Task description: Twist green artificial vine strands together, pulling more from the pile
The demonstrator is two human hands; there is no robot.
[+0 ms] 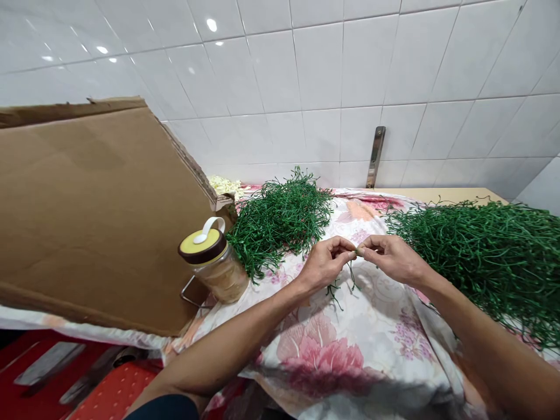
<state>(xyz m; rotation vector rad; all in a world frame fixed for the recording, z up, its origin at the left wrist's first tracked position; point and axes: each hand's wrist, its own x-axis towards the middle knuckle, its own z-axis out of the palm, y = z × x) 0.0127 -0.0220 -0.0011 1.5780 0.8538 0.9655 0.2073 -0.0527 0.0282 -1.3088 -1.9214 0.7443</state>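
Observation:
Over the middle of the flowered cloth, my two hands meet fingertip to fingertip. My left hand is closed in a pinch on a thin green artificial stem, whose ends dangle below the fingers. My right hand pinches at the same spot, where a small bit of green shows between the fingertips. Part of the stem is hidden by the fingers. A green stem piece hangs or lies just under my left hand; I cannot tell which.
A green stem pile lies behind my left hand, a larger pile to the right. Left stand a jar with a yellow lid and a big cardboard box. Pale yellow pieces lie near the tiled wall.

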